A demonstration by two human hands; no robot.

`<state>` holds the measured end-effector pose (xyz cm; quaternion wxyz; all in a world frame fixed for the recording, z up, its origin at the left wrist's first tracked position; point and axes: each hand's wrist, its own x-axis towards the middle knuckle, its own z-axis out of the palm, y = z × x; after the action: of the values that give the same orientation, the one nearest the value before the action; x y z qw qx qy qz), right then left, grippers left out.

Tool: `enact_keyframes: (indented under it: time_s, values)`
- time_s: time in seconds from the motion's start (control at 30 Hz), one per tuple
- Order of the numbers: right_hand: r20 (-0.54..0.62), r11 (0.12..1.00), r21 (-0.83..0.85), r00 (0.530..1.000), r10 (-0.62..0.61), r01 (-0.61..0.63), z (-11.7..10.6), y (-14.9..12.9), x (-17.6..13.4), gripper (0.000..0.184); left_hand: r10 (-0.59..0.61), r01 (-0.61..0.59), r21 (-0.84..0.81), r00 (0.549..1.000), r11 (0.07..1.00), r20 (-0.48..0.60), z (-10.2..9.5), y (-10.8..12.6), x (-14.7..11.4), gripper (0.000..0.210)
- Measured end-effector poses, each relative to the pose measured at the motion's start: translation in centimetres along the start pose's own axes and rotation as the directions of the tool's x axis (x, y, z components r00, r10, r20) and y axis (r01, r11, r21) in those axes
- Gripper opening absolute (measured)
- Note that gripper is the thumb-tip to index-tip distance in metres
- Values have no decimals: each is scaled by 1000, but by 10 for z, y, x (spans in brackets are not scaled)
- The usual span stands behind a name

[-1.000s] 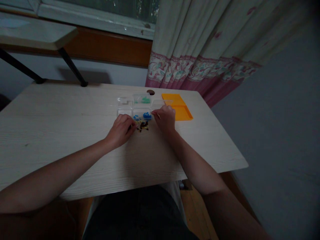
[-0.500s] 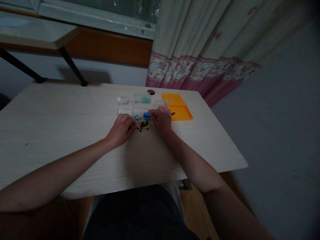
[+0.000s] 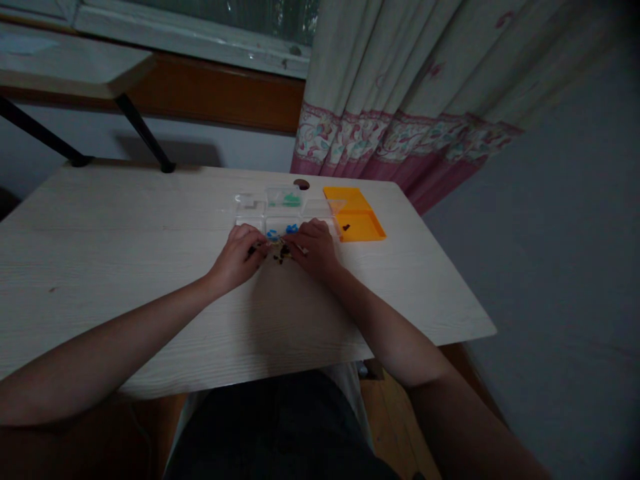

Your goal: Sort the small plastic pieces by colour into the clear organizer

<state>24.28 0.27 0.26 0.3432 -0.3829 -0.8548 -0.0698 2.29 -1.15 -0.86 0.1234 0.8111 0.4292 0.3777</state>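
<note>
My left hand [image 3: 240, 255] is closed in a pinch at the left side of a small pile of dark and yellow pieces [image 3: 284, 253]. A dark bit shows by its fingers, but I cannot make out what it is. From the right, my right hand [image 3: 316, 249] reaches to the same pile, fingertips pressed together close to the left ones. Whatever it may hold is too small to name. Just beyond the hands lies a clear compartment box [image 3: 284, 217], partly hidden by them. Blue pieces [image 3: 291, 229] sit in a near compartment and green pieces [image 3: 292, 199] in a far one.
An orange tray [image 3: 361, 230] with one small dark piece [image 3: 346, 227] stands right of the clear box. Behind is a round hole [image 3: 301, 184] in the tabletop [image 3: 150, 280]. A raised shelf [image 3: 75, 73] on black legs stands at back left; a curtain [image 3: 380, 133] hangs behind.
My right hand has moved left and nearer, from over the blue pieces down to the pile. My left hand has barely shifted.
</note>
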Motion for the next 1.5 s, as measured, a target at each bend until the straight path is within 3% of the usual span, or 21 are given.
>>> enact_keyframes:
  time_s: [0.33, 0.57, 0.97, 1.5]
  values:
    - [113, 996, 54, 991, -78, 72, -1, -9, 0, 25, -44, 43, -71, 999, 997, -19, 1, -5, 1, 16]
    - [156, 997, -15, 985, -70, 73, -3, -10, -1, 31, -6, 10, -151, 1000, 989, 27, -2, -1, 2, 20]
    - [127, 993, -48, 987, -102, 109, -3, -15, -1, 28, -26, 51, -291, 996, 955, 88, -4, 1, 3, 25]
    - [164, 993, -7, 980, -117, 120, -3, -15, -1, 27, -50, 68, -282, 996, 957, 69, -5, 2, 3, 26]
